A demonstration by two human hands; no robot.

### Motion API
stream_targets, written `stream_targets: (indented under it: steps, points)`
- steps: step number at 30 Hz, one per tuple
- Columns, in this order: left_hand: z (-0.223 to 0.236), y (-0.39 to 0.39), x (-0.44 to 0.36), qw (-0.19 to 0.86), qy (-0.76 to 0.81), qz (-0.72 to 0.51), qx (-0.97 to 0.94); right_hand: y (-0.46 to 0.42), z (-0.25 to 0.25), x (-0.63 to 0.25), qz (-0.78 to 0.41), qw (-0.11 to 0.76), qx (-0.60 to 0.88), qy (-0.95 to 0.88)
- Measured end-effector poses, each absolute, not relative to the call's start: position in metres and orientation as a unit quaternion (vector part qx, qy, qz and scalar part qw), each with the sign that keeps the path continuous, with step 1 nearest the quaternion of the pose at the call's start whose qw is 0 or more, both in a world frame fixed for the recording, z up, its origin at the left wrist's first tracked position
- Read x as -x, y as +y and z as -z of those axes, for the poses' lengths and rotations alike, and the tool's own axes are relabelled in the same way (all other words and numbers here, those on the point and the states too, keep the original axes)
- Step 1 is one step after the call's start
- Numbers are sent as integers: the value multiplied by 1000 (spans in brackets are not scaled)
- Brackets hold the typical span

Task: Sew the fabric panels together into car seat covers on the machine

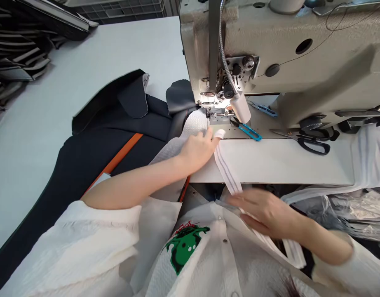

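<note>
Our left hand [198, 149] presses white mesh fabric [190, 128] flat on the counter [270, 161] beside the sewing machine [270, 53] needle; our right hand [264, 212], blurred, seems to pinch the striped white tape [228, 175] at the counter's edge.

A white striped strap [227, 173] with thin dark lines along its length runs from the sewing machine's needle area, over the near edge of the white table and down toward the person's lap. Its far end lies flat, just right of a white mesh fabric piece [190, 132]. That mesh piece lies flat too, overlapping black fabric [94, 156] spread to the left, which carries a diagonal orange stripe.
</note>
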State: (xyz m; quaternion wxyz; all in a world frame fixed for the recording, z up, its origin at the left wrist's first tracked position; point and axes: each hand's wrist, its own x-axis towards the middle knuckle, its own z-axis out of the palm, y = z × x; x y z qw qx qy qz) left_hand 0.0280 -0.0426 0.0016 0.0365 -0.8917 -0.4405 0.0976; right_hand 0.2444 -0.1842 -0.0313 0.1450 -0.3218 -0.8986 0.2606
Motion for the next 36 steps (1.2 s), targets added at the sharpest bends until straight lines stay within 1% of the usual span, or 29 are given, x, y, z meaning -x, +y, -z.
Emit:
stream_targets:
  steps: [2,3,7,11,16,20,22,25,27,29,34,36]
  points:
    - [1,-62,-21,46,-428,-76,900,-126,29,-225,-137,132,323,-927]
    - [3,-70,-15,51,-418,-69,904,-100,31,-217,-103,131,320,-933]
    - [9,-80,7,85,-442,-56,891,-25,47,-204,-72,122,281,-949]
    - [9,-58,3,72,-491,-97,863,4,54,-198,-24,145,359,-922]
    - [3,-33,-6,-25,-496,-135,858,4,56,-189,-46,192,413,-889]
    - [-2,-24,4,-125,-492,-114,854,1,53,-189,-47,150,457,-875]
    - [-2,-19,12,-192,-490,-84,846,1,51,-190,-52,131,474,-869]
    - [1,-11,27,-289,-484,10,826,2,49,-189,-61,128,483,-864]
    - [2,-8,32,-327,-487,65,808,3,50,-187,-67,132,479,-865]
    - [1,-8,31,-328,-496,63,802,3,53,-182,-68,140,479,-864]
    - [-5,-15,10,-249,-512,-101,816,1,59,-173,-61,182,478,-857]
    - [-6,-17,6,-234,-509,-122,819,0,60,-173,-67,191,470,-859]
